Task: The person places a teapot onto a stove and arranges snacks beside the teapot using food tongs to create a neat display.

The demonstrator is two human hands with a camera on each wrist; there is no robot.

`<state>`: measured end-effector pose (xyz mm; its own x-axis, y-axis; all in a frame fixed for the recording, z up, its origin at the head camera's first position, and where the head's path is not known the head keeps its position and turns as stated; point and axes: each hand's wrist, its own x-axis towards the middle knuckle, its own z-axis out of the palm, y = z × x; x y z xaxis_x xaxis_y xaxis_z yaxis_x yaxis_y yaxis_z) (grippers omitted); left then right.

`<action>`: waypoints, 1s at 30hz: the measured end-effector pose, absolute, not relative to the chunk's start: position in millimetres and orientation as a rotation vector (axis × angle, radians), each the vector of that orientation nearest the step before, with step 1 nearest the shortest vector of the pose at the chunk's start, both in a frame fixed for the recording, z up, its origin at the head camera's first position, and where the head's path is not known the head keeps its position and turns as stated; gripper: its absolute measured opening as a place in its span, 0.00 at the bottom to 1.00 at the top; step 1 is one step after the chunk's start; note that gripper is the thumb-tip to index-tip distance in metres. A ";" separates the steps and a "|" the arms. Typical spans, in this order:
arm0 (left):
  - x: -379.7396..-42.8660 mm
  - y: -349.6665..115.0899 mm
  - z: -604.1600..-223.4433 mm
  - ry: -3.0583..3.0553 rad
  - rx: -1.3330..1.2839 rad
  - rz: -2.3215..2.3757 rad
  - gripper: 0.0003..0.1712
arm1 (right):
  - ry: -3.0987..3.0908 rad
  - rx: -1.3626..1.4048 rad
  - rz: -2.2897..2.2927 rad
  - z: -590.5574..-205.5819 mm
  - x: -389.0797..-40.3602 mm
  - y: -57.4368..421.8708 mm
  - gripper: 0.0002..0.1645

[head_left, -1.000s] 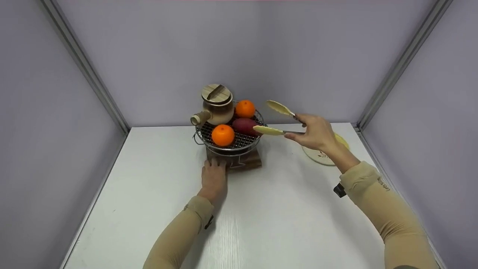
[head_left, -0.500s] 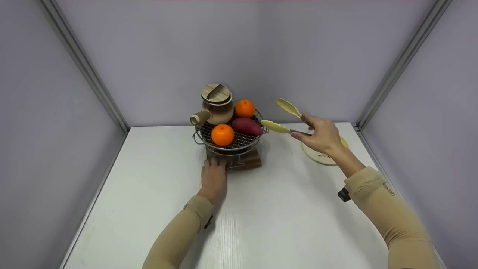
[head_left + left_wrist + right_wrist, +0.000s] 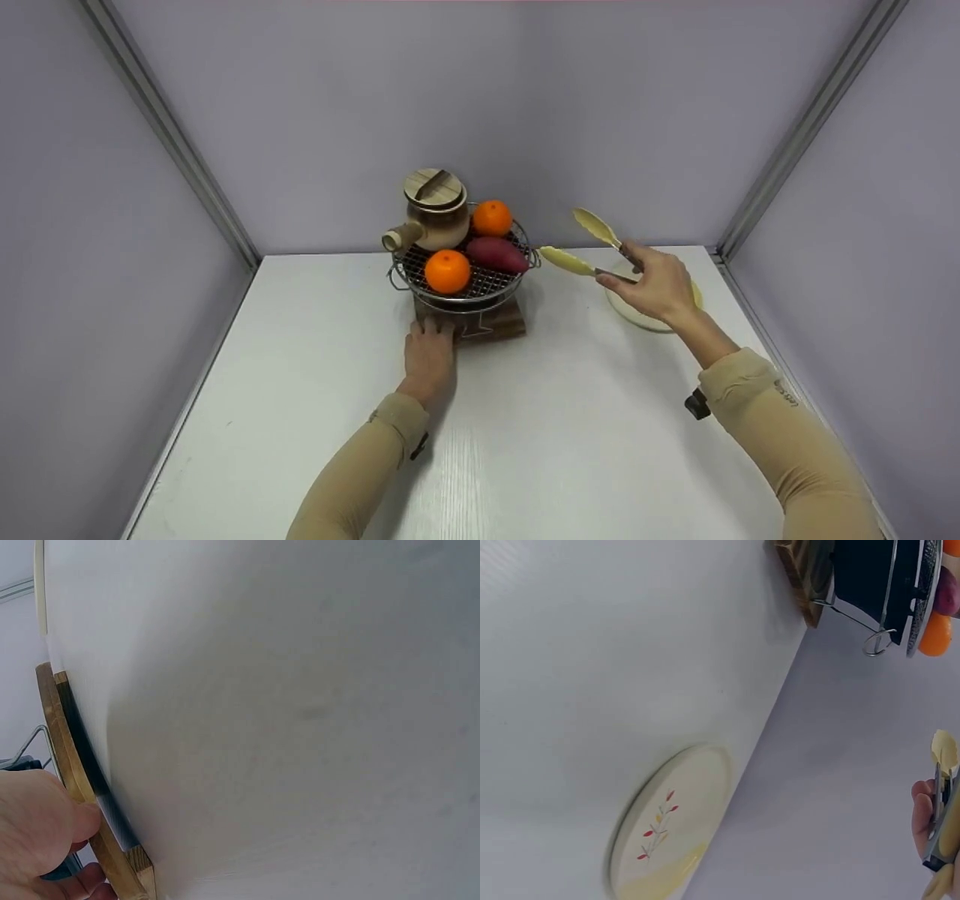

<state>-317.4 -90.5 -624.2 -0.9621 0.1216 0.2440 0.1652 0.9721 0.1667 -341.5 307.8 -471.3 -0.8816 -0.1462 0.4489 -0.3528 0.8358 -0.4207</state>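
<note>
My left hand (image 3: 430,360) holds the near left corner of a wooden board (image 3: 491,330), its thumb on the board's edge in the left wrist view. Above the board stands a small round grill (image 3: 487,283) with a wire mesh top. On the mesh sit two oranges (image 3: 448,271), a purple sweet potato (image 3: 497,255) and a side-handled clay pot (image 3: 442,229) with a wooden lid (image 3: 433,187). My right hand (image 3: 656,283) grips a pair of tongs (image 3: 568,261), whose yellow tips are spread apart, with nothing between them, just right of the grill.
A cream plate (image 3: 634,315) with a leaf pattern lies beneath my right hand. Something yellow (image 3: 664,877) lies on the plate, its kind unclear. Pale walls (image 3: 525,112) enclose the white table (image 3: 322,337) at the back and both sides.
My right hand has drawn back to the right with the tongs, away from the sweet potato and over the plate. The left hand and the things on the grill have stayed put.
</note>
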 end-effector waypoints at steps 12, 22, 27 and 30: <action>-317.0 -90.4 -625.4 -2.880 -0.208 -0.279 0.18 | -2.623 0.251 0.692 -495.2 -336.3 314.2 0.42; -315.9 -90.8 -624.5 -2.828 -0.220 -0.301 0.17 | -2.637 0.124 0.693 -518.7 -331.6 308.5 0.46; -316.3 -90.8 -623.9 -2.847 -0.216 -0.307 0.18 | -2.674 0.101 0.658 -531.3 -329.7 304.4 0.47; -316.7 -91.1 -624.2 -2.850 -0.216 -0.305 0.18 | -2.697 0.091 0.642 -537.8 -328.7 301.1 0.48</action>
